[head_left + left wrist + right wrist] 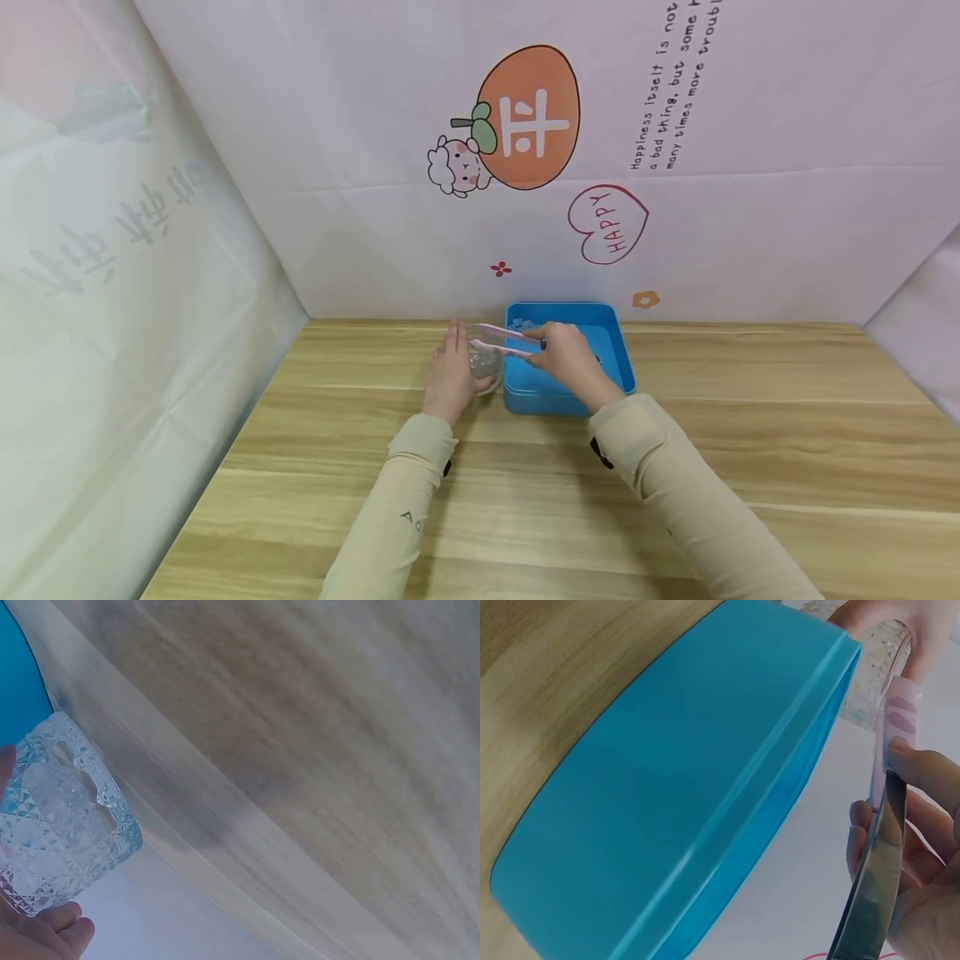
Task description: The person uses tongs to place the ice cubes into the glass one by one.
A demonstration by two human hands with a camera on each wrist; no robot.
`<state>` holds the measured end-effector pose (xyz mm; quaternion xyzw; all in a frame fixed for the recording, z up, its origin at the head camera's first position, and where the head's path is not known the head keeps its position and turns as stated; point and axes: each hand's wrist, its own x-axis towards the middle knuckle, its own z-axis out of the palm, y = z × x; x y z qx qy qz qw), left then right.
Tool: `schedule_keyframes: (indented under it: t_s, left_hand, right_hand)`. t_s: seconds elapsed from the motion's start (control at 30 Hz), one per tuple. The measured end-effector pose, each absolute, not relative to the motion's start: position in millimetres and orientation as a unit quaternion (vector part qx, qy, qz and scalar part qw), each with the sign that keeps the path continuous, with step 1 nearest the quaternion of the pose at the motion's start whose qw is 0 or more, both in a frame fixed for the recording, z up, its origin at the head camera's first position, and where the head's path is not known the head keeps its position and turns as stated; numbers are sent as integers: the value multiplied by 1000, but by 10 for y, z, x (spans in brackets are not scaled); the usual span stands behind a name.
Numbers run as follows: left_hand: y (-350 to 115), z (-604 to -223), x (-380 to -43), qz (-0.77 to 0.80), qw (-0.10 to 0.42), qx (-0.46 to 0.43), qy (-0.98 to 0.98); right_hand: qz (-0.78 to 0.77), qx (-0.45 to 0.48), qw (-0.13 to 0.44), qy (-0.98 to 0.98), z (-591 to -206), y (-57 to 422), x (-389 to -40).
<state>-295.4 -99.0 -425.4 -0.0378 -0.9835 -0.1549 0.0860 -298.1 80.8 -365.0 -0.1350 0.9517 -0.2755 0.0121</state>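
Note:
My left hand (450, 375) holds a clear cut-glass cup (487, 379) on the wooden table, thumb on the near side and fingers along the far-left side. Clear lumps show through its patterned wall in the left wrist view, where the cup (67, 817) fills the left edge. In my right hand (567, 357) is a pair of tongs (900, 724) with pink arms and a shiny metal back part. The right hand is above a blue open box (551, 403), and the tongs' tips reach left over the cup's mouth. What lies between the tips is too small to make out.
The box stands directly right of the cup. Light-blue pieces (521, 323) lie in its far left corner, and a small dark thing (597, 359) shows near its right side. A printed white cloth (405, 242) hangs right behind the wooden table (517, 508).

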Motion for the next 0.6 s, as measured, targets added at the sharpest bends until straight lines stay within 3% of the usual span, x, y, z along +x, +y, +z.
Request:
schedule_keyframes:
  t_s: [0.33, 0.6]
  left_hand:
    - [-994, -4246, -2951, -141, 90, -37, -985]
    - [-983, -4235, -2946, -139, 90, -33, -986]
  right_hand:
    - [-303, -89, -39, 948, -3629, 903, -3078]
    - [-289, -58, -33, 955, -3773, 1003, -3193]
